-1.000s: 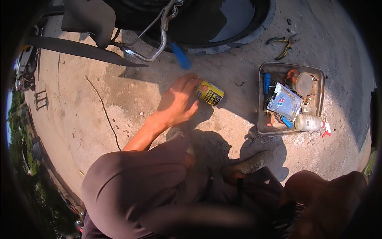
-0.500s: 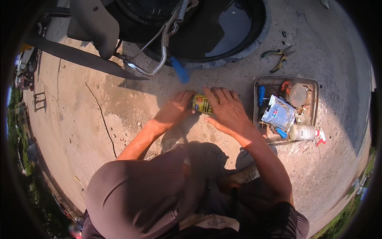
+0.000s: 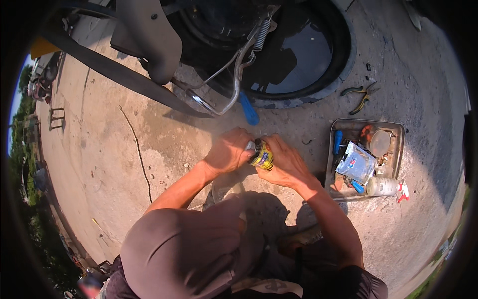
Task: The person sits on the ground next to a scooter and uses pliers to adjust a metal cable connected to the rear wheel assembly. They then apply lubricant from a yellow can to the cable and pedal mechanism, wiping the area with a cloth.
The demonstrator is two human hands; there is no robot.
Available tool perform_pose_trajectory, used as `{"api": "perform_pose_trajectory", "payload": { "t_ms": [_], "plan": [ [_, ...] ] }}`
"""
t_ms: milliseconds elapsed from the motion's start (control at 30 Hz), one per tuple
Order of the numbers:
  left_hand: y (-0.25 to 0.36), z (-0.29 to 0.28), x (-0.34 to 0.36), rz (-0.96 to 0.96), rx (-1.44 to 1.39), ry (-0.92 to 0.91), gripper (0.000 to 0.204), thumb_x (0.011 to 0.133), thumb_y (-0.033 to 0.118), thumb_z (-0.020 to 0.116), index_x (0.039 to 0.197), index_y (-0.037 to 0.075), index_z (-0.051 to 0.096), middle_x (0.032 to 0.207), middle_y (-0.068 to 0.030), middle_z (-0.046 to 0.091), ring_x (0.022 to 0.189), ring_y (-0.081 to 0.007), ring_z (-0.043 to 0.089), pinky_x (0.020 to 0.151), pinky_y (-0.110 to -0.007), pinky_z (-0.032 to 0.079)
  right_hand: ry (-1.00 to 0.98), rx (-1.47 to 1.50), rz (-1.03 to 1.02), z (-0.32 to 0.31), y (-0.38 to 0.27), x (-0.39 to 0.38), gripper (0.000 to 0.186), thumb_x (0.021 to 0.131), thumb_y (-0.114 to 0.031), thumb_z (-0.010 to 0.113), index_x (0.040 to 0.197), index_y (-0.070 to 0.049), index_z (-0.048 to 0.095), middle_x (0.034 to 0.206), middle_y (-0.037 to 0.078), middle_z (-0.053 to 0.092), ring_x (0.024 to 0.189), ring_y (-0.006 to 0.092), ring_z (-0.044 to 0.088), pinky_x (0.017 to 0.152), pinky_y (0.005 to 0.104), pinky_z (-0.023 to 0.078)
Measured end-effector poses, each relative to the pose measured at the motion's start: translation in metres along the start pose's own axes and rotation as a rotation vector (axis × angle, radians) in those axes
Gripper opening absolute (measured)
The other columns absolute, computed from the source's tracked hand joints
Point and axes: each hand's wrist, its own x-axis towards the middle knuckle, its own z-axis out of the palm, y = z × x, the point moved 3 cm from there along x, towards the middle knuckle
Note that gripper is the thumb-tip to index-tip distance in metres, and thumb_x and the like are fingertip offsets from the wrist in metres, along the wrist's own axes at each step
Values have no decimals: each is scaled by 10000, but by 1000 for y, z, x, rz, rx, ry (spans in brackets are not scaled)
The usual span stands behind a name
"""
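The left hand [image 3: 228, 152] is curled around the silvery end of the yellow can [image 3: 263, 158], and the right hand [image 3: 287, 162] wraps its body, left of the tray [image 3: 352, 130]. Just beyond the hands, a blue handle [image 3: 249, 109] and a bent metal stand [image 3: 230, 105] stand in the way. Inside the tray, a packet [image 3: 356, 163] lies mid-surface; a spray bottle [image 3: 382, 187] crosses the lower right corner. Pliers [image 3: 361, 97] lie open past the upper edge. 1.0 s ago, only the left hand was at the can; now 2 hands grip it.
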Motion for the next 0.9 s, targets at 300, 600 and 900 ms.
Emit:
{"api": "perform_pose_trajectory", "payload": {
  "t_ms": [300, 600, 900],
  "plan": [
    [1, -22, -6, -358, -60, 236, 360, 1062, 318, 568, 1254, 19, 628, 1070, -216, 644, 974, -434, 635, 852, -476, 516, 140, -121, -4, 3, 9, 8, 710, 740, -182, 853, 1372, -123, 534, 1295, 142, 586, 1205, 431, 580, 1015, 505, 495],
    [-3, -26, -35, -551, -216, 320, 364, 1106, 281, 494, 1357, 45, 608, 968, -103, 598, 878, -229, 584, 819, -350, 478, 140, -23, 41, 9, 23, 8, 684, 765, -156, 864, 1362, -85, 537, 1286, 167, 597, 1176, 429, 608, 1005, 491, 514],
    [-10, -22, -46, -554, -419, 414, 440, 1148, 337, 452, 1333, -31, 609, 970, -47, 611, 820, -119, 527, 758, -271, 456, 136, 81, 37, 6, 25, 11, 668, 773, -150, 845, 1365, -66, 548, 1274, 169, 597, 1186, 418, 611, 1010, 486, 515]
  ]
}}
